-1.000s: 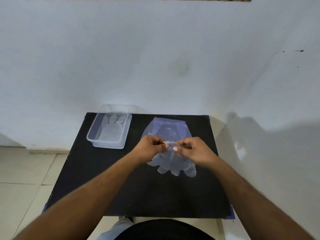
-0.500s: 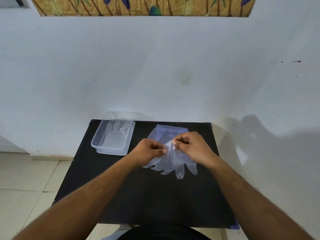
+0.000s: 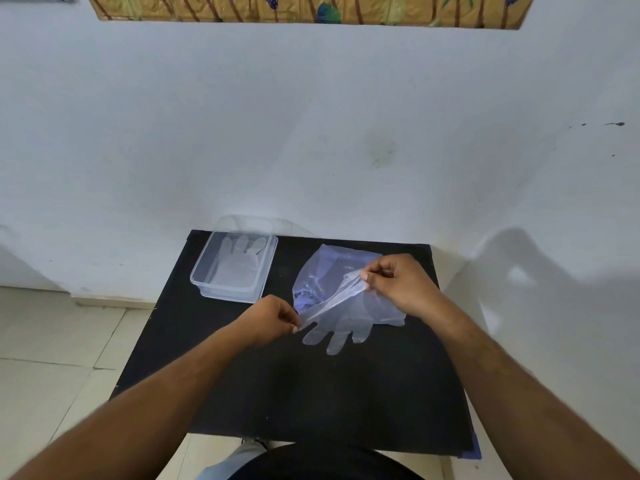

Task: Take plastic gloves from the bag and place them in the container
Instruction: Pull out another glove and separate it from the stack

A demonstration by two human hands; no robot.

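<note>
A clear plastic glove (image 3: pixel 341 322) hangs stretched between my two hands above the black table (image 3: pixel 294 393), its fingers pointing toward me. My left hand (image 3: pixel 268 320) pinches its cuff corner at the lower left. My right hand (image 3: pixel 398 282) pinches the other cuff corner higher up. Behind the glove lies the bluish plastic bag (image 3: pixel 323 271), flat on the table. A clear rectangular container (image 3: pixel 204 275) stands at the table's far left corner with a glove (image 3: pixel 239 261) lying flat inside it.
The table stands against a white wall (image 3: pixel 311 133) with a patterned picture (image 3: pixel 311 8) high up. Tiled floor (image 3: pixel 52 341) lies to the left of the table. My dark clothing (image 3: pixel 329 462) shows at the near edge.
My hands have drawn apart, the left moving down and left, the right up and right. The glove is now spread out between them. The camera has tilted upward.
</note>
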